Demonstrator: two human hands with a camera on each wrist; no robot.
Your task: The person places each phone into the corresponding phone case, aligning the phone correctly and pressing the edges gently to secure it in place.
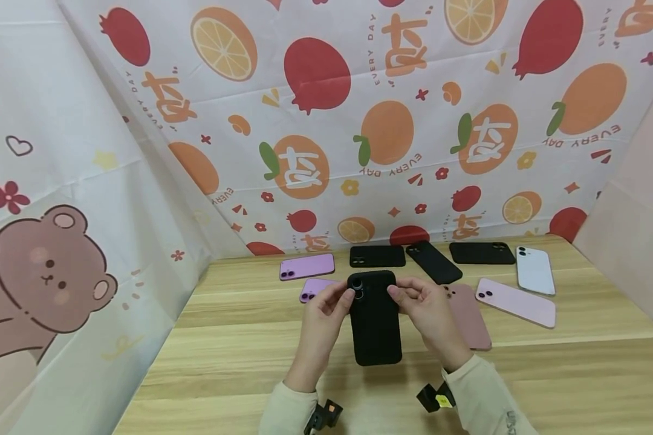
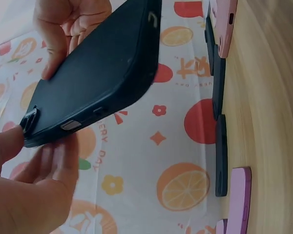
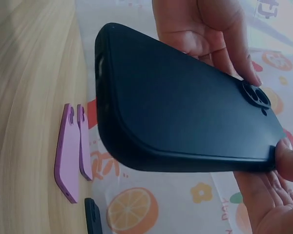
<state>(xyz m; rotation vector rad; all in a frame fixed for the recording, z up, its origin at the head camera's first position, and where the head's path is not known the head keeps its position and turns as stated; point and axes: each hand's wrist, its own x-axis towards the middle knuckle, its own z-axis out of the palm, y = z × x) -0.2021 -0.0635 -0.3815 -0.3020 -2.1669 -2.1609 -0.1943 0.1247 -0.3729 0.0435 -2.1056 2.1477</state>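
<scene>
A black phone case is held up over the table, its back with the camera ring towards me; I cannot tell whether a phone is inside. My left hand pinches its upper left edge beside the camera ring, thumb on the back and fingers behind. On the upper right edge, my right hand grips in the same manner. The left wrist view shows a small pale slot in the case's side. Behind my right hand lies a dusty pink phone case, partly covered by that hand.
Two purple phones lie at the back left of the wooden table. Several black cases line the back edge. A light pink phone and a white phone lie on the right. A fruit-print cloth hangs behind.
</scene>
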